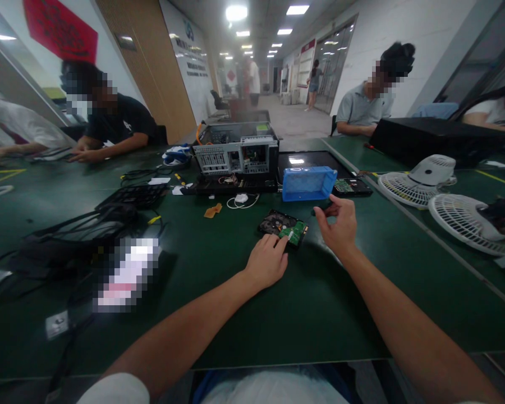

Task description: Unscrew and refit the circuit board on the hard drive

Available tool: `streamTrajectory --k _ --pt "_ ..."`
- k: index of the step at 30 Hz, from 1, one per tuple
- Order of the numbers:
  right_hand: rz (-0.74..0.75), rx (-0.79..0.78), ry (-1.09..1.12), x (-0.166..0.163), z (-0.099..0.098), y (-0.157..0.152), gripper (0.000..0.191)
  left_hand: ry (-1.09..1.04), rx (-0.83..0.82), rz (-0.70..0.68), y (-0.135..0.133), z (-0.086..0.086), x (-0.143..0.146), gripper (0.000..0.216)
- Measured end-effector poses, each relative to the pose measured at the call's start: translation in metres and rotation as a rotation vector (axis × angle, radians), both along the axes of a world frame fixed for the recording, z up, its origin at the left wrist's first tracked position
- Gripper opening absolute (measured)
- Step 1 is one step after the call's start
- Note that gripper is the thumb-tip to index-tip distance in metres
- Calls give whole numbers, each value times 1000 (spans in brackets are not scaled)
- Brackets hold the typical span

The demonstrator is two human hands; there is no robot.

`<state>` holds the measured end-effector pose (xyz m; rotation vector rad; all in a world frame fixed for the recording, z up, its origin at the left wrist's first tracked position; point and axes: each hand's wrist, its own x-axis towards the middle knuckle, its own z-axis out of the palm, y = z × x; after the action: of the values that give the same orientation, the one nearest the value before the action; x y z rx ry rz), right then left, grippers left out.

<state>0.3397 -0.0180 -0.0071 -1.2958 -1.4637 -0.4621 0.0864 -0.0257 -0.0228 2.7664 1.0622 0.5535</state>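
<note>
A hard drive [283, 226] with a green circuit board on top lies on the green table [244, 314]. My left hand [268, 260] rests on the table with its fingers curled, its fingertips touching the drive's near edge. Just to the right and slightly above the table, my right hand [338, 224] pinches something small and dark between thumb and fingers; I cannot make out what it is.
A blue plastic bin [308, 183] and an open computer case [237, 151] stand behind the drive. Black cables and trays [109, 216] lie at left. Two white fans [425, 178] lie at right. Other people sit around the table.
</note>
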Motion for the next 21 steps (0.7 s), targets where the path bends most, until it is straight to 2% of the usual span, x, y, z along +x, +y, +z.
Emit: streamTrajectory --k 11,21 --pt "-48 -10 -6 -3 7 -3 33 -4 -14 -4 -1 2 0 48" --pt "3 21 57 2 1 1 36 4 3 2 0 0 1 49"
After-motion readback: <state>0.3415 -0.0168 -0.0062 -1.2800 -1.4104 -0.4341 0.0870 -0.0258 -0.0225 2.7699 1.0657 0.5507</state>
